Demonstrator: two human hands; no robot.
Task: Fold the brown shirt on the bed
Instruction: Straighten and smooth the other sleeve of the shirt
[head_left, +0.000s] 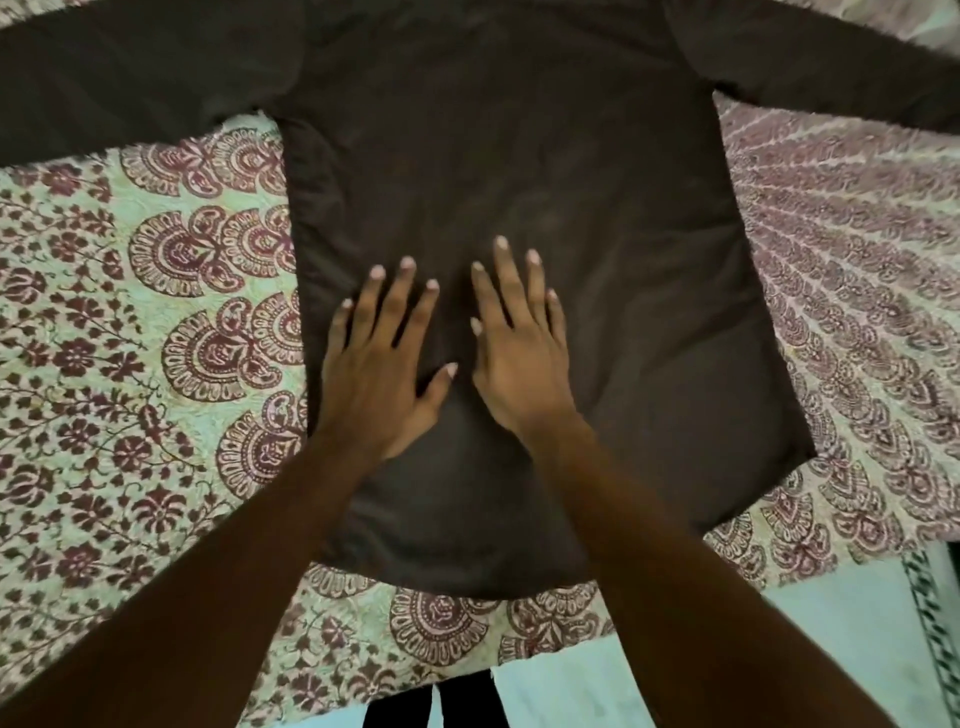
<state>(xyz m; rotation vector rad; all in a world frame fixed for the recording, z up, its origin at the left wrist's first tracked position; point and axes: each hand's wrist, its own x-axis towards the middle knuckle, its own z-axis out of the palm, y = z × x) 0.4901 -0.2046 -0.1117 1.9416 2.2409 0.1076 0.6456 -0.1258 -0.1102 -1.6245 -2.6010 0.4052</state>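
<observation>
While pressing palm-down on the lower middle of the brown shirt, holding the left grip and the right grip side by side, thumbs nearly meeting. Spreading every finger straight and fanned on the cloth, pinching nothing, curling round nothing. Reaching in from the near edge on two bare forearms, crossing over the hem on the way.

Lying flat along the centre of the bed, hem toward the wearer of the camera, collar end running off the top of the view. Stretching one sleeve straight out to the left and the other sleeve straight out to the right, both running past the frame. Possibly lying back-up, though dim light on the dark fabric is hiding any buttons.

Resting on a pale green bedspread printed in maroon paisley and flowers, showing on both sides and below the hem. Ending at the near edge against a plain pale surface.
</observation>
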